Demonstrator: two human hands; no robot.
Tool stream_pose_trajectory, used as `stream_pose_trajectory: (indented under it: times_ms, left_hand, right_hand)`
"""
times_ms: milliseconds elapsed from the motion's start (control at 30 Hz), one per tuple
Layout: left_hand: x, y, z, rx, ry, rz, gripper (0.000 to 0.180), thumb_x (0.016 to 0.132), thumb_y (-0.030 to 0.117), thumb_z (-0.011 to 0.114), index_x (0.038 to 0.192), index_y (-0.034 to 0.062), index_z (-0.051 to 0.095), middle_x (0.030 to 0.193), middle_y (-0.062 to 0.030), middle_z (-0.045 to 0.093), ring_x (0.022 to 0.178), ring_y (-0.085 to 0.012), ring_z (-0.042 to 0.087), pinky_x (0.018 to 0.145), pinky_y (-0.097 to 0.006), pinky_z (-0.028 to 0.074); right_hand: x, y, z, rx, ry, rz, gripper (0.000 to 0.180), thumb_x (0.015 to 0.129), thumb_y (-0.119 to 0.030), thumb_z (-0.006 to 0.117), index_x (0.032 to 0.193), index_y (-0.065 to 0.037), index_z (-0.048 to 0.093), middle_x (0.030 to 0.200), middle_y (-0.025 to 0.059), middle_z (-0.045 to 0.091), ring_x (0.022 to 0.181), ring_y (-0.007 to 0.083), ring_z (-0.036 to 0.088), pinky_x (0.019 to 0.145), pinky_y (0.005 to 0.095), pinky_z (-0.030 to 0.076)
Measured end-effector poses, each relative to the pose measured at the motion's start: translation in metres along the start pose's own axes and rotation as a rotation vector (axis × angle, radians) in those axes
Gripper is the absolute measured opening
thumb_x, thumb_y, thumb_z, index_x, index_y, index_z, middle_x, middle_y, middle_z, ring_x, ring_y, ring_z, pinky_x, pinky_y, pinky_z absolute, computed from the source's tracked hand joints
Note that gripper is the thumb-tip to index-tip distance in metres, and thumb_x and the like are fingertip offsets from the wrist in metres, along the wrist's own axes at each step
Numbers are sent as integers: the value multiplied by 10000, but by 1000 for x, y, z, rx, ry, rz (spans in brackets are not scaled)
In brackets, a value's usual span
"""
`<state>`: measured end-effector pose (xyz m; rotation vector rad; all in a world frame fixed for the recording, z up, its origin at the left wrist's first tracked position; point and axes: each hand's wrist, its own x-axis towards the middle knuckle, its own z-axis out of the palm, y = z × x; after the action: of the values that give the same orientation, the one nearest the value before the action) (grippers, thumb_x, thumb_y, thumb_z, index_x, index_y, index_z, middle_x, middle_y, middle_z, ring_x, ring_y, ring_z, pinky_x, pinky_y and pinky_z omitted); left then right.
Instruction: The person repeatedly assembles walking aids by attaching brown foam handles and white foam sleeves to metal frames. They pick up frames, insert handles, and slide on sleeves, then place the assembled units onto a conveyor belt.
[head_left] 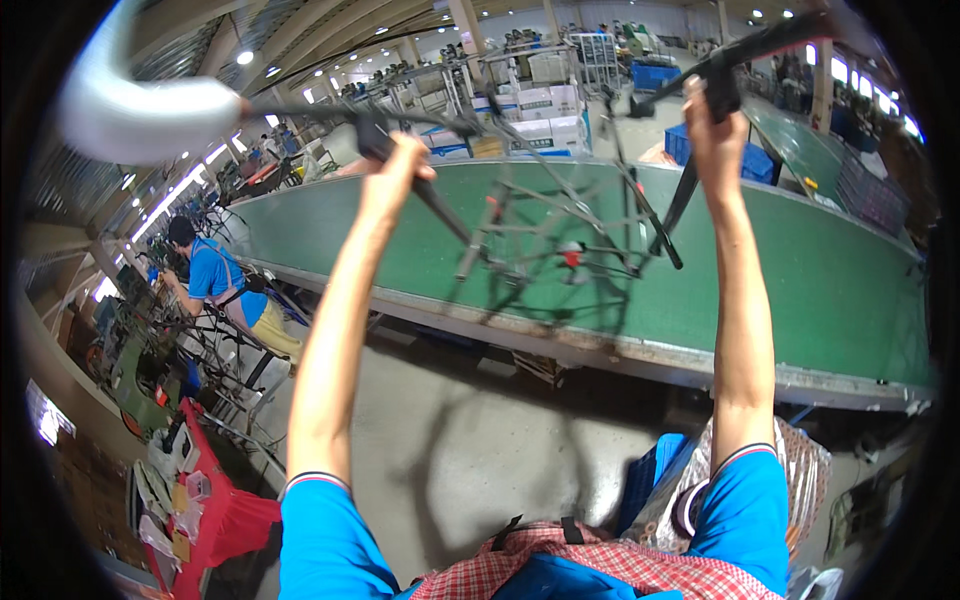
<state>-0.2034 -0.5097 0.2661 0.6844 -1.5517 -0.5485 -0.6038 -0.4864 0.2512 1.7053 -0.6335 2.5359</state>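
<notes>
The left hand (pixel 398 168) and right hand (pixel 715 145) are gripping opposite sides of a dark tubular frame (pixel 652 218); its lower part is extending over the green surface (pixel 820 300), between far and near edges, contact being unclear.

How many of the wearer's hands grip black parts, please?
2: the left hand grips a black part left of centre; the right hand grips another black part, upper right.

Blk frame (pixel 657 226) — grn benchtop (pixel 830 310) — blue sleeves (pixel 742 515), red/wht check apron (pixel 660 563)
</notes>
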Motion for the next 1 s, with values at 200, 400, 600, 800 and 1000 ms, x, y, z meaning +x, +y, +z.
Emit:
stream_pose_trajectory:
  times_ms: [200,400,600,800,1000]
  left_hand:
    - [-86,-109,47,316,-281,-307,422,918,318,589,1216,22,548,1221,-122,579,1116,-200,546,931,-320,452]
    - [-261,-191,-66,550,-714,-492,480,889,397,589,1138,-14,595,1204,-176,575,1152,-291,537,956,-373,435]
    - [-383,-224,-310,597,-53,-1222,288,868,327,615,988,71,667,797,-49,645,667,-106,593,540,-278,492]
    - [-486,-207,-534,949,480,-1261,304,824,317,546,812,49,689,794,-167,683,711,-261,674,665,-377,531]
    - [-546,-221,-685,584,1239,-1214,635,820,284,684,1338,10,439,1054,-214,642,793,-277,669,551,-356,554]
  right_hand:
    - [60,72,-77,-456,-251,48,388,947,-247,592,1234,13,555,1061,82,637,957,185,580,870,326,452]
    - [-295,81,-128,-398,-354,647,306,999,-300,489,1037,-8,574,782,17,552,673,89,508,564,242,406]
    - [-649,-70,-85,376,-1579,1655,320,940,-245,605,1199,-57,590,941,43,661,863,128,638,728,286,523]
    - [-667,-90,-25,26,-1474,1757,252,923,-110,593,1154,-10,588,919,86,674,760,144,646,632,284,525]
    - [-656,-30,50,-386,-1374,1571,241,918,-137,564,1109,8,581,808,99,664,675,178,665,557,283,509]
